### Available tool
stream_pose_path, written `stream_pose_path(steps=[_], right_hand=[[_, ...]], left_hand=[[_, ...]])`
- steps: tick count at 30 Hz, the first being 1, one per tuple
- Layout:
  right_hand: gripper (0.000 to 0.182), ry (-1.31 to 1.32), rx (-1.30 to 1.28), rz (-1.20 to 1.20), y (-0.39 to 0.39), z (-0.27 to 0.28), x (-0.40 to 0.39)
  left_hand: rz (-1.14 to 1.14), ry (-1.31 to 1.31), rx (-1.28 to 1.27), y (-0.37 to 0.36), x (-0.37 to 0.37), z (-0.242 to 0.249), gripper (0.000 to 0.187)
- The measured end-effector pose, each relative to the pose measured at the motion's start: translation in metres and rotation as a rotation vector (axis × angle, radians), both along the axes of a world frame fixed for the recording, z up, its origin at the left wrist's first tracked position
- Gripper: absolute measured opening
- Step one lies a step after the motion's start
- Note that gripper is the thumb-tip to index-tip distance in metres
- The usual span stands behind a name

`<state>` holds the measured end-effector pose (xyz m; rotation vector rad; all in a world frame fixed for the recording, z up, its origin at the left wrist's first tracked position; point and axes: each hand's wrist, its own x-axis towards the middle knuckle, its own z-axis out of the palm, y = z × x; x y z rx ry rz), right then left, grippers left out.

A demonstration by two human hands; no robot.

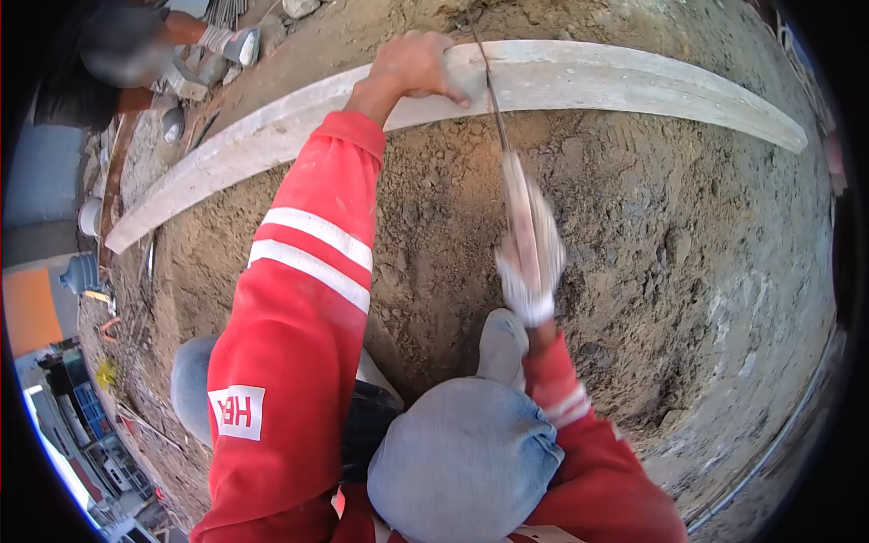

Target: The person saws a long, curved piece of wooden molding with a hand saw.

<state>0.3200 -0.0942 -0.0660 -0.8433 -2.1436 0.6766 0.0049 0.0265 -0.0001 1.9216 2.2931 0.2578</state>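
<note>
A long, pale wooden plank (625,81) lies across the dirt in front of me, bowed by the lens. My left hand (416,68), bare, grips it left of its middle, the fingers over the far edge and the thumb on top. In my right hand (528,258), which wears a white glove and is smeared by motion, is a handsaw (499,113). Its narrow blade crosses the plank just right of my left thumb. Whether the teeth have cut into the wood cannot be made out. The handle is mostly covered by the glove.
At the upper left another person (81,104) sits or crouches near broken blocks (186,83). Bare, uneven soil (625,271) spreads beneath the plank. My bent knee (462,462) rises below the saw. A blue water jug (80,273) and parked vehicles are at the far left.
</note>
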Motion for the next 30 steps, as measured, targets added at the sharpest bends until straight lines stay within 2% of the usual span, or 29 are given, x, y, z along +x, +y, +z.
stream_pose_path(steps=[2, 4, 5, 6, 7, 8, 9, 12, 14, 16, 17, 18, 19, 21, 23, 25, 27, 30], right_hand=[[0.072, -0.151, -0.158, 0.009, -0.048, -0.006, 0.046], [0.073, -0.103, -0.188, 0.025, -0.053, 0.012, 0.049], [0.072, -0.08, -0.131, 0.016, -0.039, 0.024, 0.035], [0.07, -0.08, -0.035, -0.002, -0.017, 0.014, 0.018], [0.071, 0.093, -0.058, -0.003, 0.012, 0.012, -0.016], [0.073, 0.132, 0.186, -0.043, 0.045, -0.007, -0.044], [0.071, 0.175, 0.213, -0.049, 0.072, -0.003, -0.072], [0.071, 0.234, 0.101, 0.033, 0.078, 0.031, -0.08], [0.074, 0.24, 0.237, 0.045, 0.063, -0.012, -0.048], [0.07, -0.123, 0.035, -0.079, 0.004, -0.001, -0.006], [0.065, -0.073, -0.02, 0.027, -0.017, 0.009, 0.015], [0.062, -0.201, -0.153, -0.032, -0.051, -0.023, 0.051], [0.061, 0.053, -0.267, 0.025, -0.048, 0.01, 0.043], [0.06, -0.184, -0.215, -0.071, -0.03, 0.041, 0.015], [0.06, 0.073, 0.043, -0.093, 0.024, 0.005, -0.036], [0.062, 0.271, 0.231, -0.042, 0.087, -0.009, -0.088], [0.062, 0.318, 0.189, -0.002, 0.094, 0.013, -0.091], [0.072, 0.112, 0.196, -0.023, 0.057, 0.008, -0.053]], left_hand=[[-0.001, -0.028, -0.108, 0.007, -0.003, 0.006, 0.08], [0.012, -0.041, -0.119, 0.012, -0.007, 0.001, 0.081], [0.01, -0.049, -0.128, 0.014, -0.007, 0.001, 0.081], [-0.001, -0.04, -0.115, 0.017, -0.008, 0.004, 0.081], [-0.009, -0.032, -0.128, 0.016, -0.007, 0.003, 0.082], [-0.013, -0.027, -0.142, 0.014, -0.005, 0.002, 0.083], [-0.008, -0.028, -0.134, 0.012, -0.003, 0.003, 0.083], [0.01, -0.002, -0.055, 0.005, -0.002, 0.005, 0.083], [-0.023, -0.001, -0.024, 0.004, -0.003, 0.003, 0.082], [-0.02, -0.039, -0.059, 0.009, -0.006, 0.002, 0.081], [-0.015, -0.069, -0.087, 0.011, -0.009, 0.001, 0.08], [-0.005, -0.068, -0.083, 0.013, -0.009, 0.001, 0.08], [0.019, -0.041, -0.132, 0.015, -0.008, 0.002, 0.08], [0.023, -0.005, -0.2, 0.009, -0.005, 0.005, 0.081], [-0.011, -0.034, -0.155, 0.008, 0.0, 0.012, 0.081], [-0.02, -0.036, -0.082, 0.006, 0.002, 0.004, 0.081], [0.005, -0.036, -0.017, 0.004, -0.003, 0.003, 0.082], [-0.004, -0.022, -0.037, 0.011, -0.007, -0.001, 0.084]])
